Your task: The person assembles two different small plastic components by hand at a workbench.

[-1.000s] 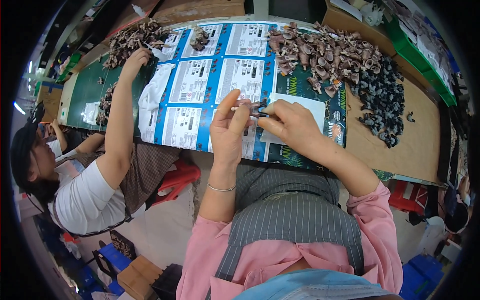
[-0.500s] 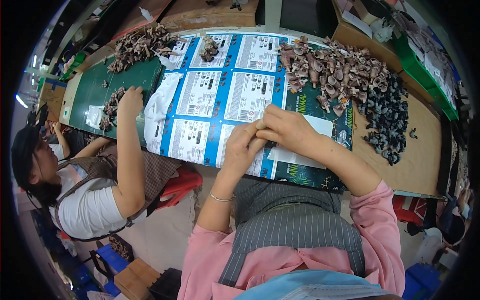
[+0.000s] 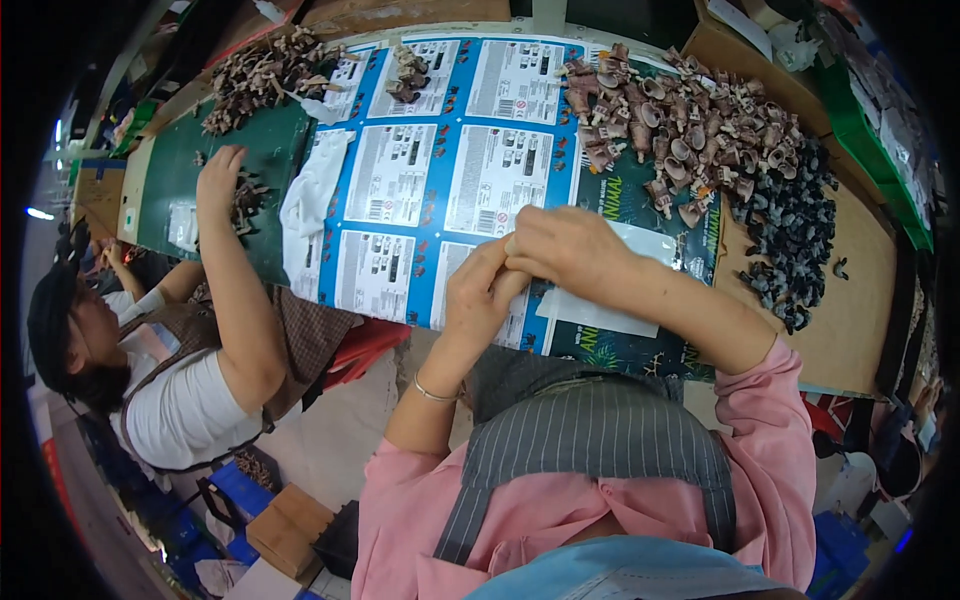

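My left hand (image 3: 478, 295) and my right hand (image 3: 568, 248) meet above the printed sheets (image 3: 390, 230) on the table. Both are closed, fingertips pinched together around a small pale piece (image 3: 510, 246). Fingers cover most of that piece, so its kind cannot be made out. Beyond my right hand lies a pile of brownish, hollow figure parts (image 3: 680, 135). Further right is a heap of small dark grey and black parts (image 3: 785, 235). A white sheet (image 3: 610, 300) lies under my right forearm.
At the left a co-worker's hand (image 3: 218, 185) is over small brown parts on a green mat (image 3: 165, 165). A white cloth (image 3: 318, 200) lies between us. More brown parts (image 3: 270, 75) and a small figure piece (image 3: 408, 75) lie farther back. A green bin (image 3: 870, 140) stands at the far right.
My hands stay pinched together, with the right hand's fingers drawn closer over the piece. The co-worker's hand has moved left and away from the brown parts. The view has shifted slightly.
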